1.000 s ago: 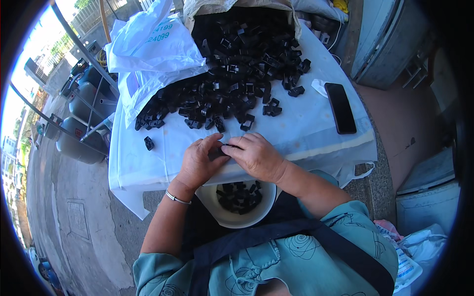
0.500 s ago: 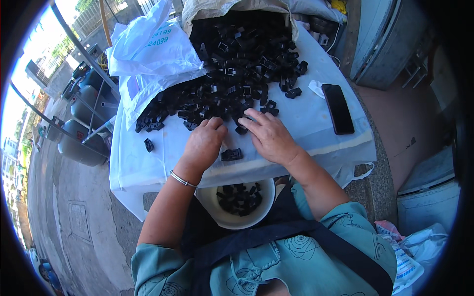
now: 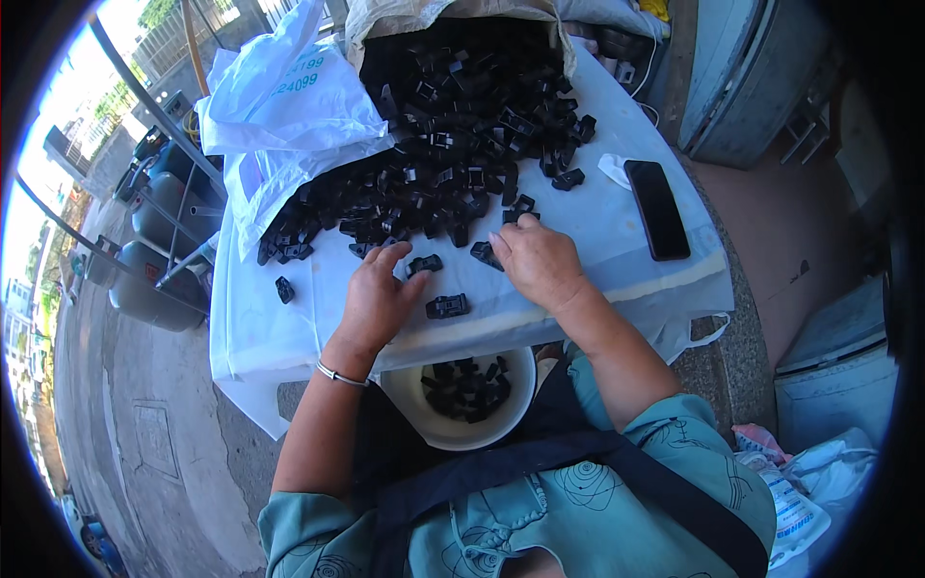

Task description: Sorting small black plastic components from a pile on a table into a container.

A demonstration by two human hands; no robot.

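My left hand (image 3: 376,297) rests low over the table, thumb and fingers apart. Just beyond its thumb lies a small black plastic part (image 3: 424,264). My right hand (image 3: 541,262) has its fingers bent in, gripping another black plastic part (image 3: 486,254) at the fingertips. Between my hands and nearer to me, a third black part (image 3: 447,306) lies on the white sheet. A large heap of similar black parts (image 3: 434,173) spreads beyond both hands. On my lap under the table edge, a white bowl (image 3: 528,390) holds several black pieces.
The heap spills from an open sack (image 3: 361,21). A white plastic bag (image 3: 289,116) covers its left side. A dark phone (image 3: 658,212) and a crumpled tissue (image 3: 614,171) lie at the right. One loose part (image 3: 284,289) sits at the left.
My left hand has drawn back toward me and its fingers have spread, leaving a black part beside it. My right hand has shifted slightly right and its fingers have closed in.
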